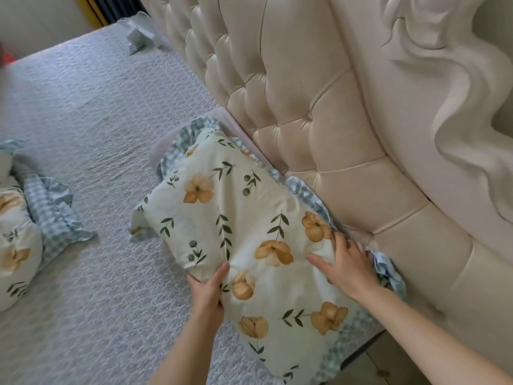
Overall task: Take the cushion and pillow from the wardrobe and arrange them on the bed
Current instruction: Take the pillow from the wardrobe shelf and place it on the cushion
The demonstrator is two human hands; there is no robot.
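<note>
A cream pillow point(236, 218) with orange flowers, green leaves and a blue checked frill lies on the bed point(91, 112) against the tufted headboard point(305, 107). My left hand point(208, 290) grips the pillow's near-left edge, thumb on top. My right hand point(344, 265) lies flat on the pillow's right side by the headboard, fingers spread and pressing into the fabric. A second pillow point(16, 240) of the same print lies at the left edge of the view, partly cut off.
The bed has a grey-lilac textured cover. A small pale blue bundle of cloth point(138, 34) sits at the far end by the headboard. The carved white headboard frame point(433, 79) rises on the right. A strip of floor point(369, 368) shows at the bottom right.
</note>
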